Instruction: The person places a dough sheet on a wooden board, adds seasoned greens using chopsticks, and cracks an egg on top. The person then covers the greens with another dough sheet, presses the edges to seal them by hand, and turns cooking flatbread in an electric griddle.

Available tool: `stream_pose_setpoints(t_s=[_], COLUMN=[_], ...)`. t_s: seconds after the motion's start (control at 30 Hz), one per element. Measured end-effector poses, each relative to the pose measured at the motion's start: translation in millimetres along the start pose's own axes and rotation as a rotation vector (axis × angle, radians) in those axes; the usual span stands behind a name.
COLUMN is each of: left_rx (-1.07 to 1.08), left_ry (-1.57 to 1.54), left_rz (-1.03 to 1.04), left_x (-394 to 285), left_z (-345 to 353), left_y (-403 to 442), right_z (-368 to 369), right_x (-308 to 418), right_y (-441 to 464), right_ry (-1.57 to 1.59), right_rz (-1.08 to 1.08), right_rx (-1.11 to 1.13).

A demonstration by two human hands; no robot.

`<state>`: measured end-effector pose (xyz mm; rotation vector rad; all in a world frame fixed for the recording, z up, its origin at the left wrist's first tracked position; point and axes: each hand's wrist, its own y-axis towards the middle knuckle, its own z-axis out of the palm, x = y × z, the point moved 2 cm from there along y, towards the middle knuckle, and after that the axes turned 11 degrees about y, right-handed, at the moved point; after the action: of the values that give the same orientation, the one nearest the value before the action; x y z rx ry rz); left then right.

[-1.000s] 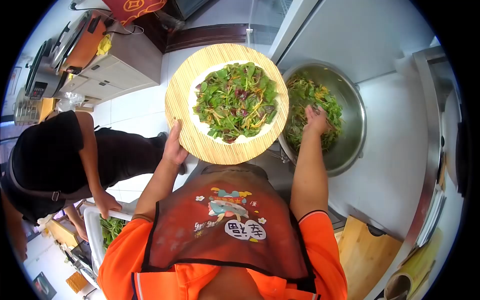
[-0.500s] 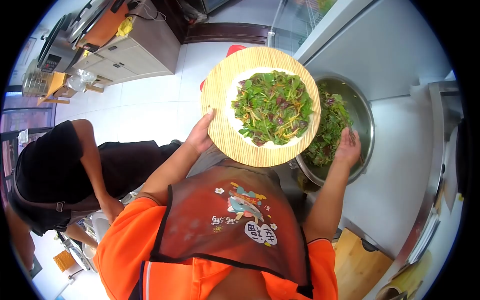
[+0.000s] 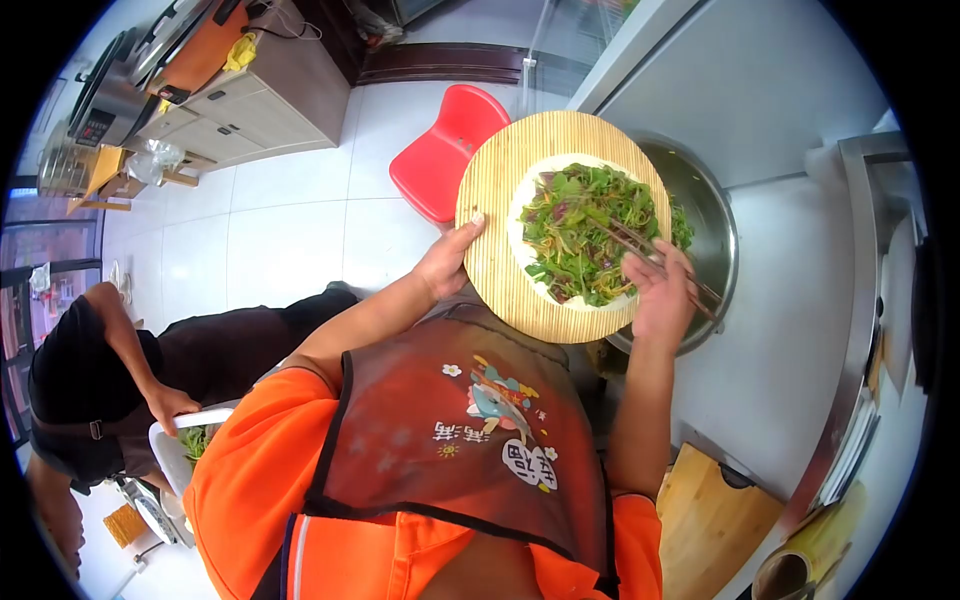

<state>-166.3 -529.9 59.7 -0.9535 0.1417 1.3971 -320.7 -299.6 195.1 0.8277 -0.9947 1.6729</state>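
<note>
My left hand (image 3: 448, 262) is closed on the left rim of a round slatted bamboo board (image 3: 488, 270), holding it up in front of me. On the board lies a white round layer (image 3: 520, 212), its kind unclear, topped with a heap of mixed green and purple leaves (image 3: 575, 235) with thin orange shreds. My right hand (image 3: 662, 295) grips brown chopsticks (image 3: 645, 255), their tips in the leaves. Behind the board, partly hidden, stands a large metal basin (image 3: 728, 250) with more greens at its edge.
A red chair (image 3: 450, 150) stands beyond the board. At the left, another person's hand (image 3: 168, 405) holds a white container (image 3: 160, 445) with greens. A cutting board (image 3: 715, 520) leans low at the right, near a bamboo tube (image 3: 785, 575). Appliances stand on a cabinet (image 3: 270, 100).
My right hand has moved left from the basin to the leaves on the board, chopsticks with it. The board has shifted right, uncovering the red chair. The other person's white container has come into view.
</note>
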Motion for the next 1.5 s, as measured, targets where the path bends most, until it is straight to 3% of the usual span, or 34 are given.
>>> stream_pose_setpoints(t_s=[0.1, 0.27, 0.57, 0.7, 0.93, 1.07, 1.5], left_rx=[0.038, 0.046, 0.067, 0.073, 0.061, 0.08, 0.074], left_ry=[-0.018, 0.011, 0.006, -0.009, -0.019, -0.036, -0.038], left_rz=[-0.01, -0.006, -0.03, -0.03, -0.008, 0.0, 0.029], left_x=[-5, -9, -16, -18, -11, -11, -13], left_z=[0, 0, -1, 2, 3, 4, 7], left_y=[-1, -1, -2, -5, -10, -11, -17], right_z=[10, -3, 2, 0, 4, 15, 12], right_x=[-4, 27, 10, 21, 51, 30, 29], right_y=[-6, -24, -1, 4, -14, -9, -2], right_ry=[-0.11, -0.202, -0.105, -0.143, -0.085, -0.08, -0.076], right_rz=[-0.003, -0.182, -0.172, -0.13, -0.32, -0.222, -0.267], right_rx=[0.032, 0.064, 0.094, -0.024, 0.05, 0.2, 0.078])
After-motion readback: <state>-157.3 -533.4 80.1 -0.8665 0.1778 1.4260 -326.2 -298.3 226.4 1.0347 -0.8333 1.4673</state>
